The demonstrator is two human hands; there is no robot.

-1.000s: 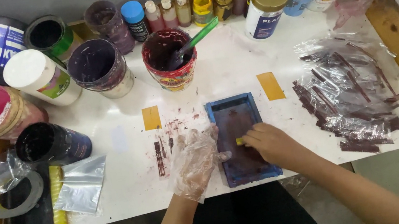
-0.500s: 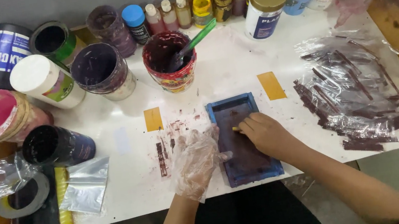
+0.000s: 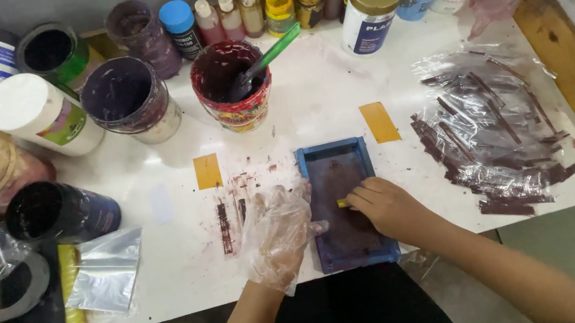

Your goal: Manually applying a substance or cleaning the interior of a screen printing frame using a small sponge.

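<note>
I see my gloved left hand (image 3: 278, 233) lying flat, fingers released, against the blue tray's (image 3: 337, 156) left edge on the white worktop (image 3: 159, 200); my bare right hand (image 3: 384, 204) rests over the tray, fingers pinching a small yellow tool (image 3: 342, 203).

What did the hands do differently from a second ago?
The bare right hand slid up the blue tray, from its lower right part toward the middle, keeping a small yellow tool pinched in its fingers. The gloved left hand stayed pressed at the tray's left edge. The tray, the red pot with the green stick and the plastic sheet of dark strips kept their places.
</note>
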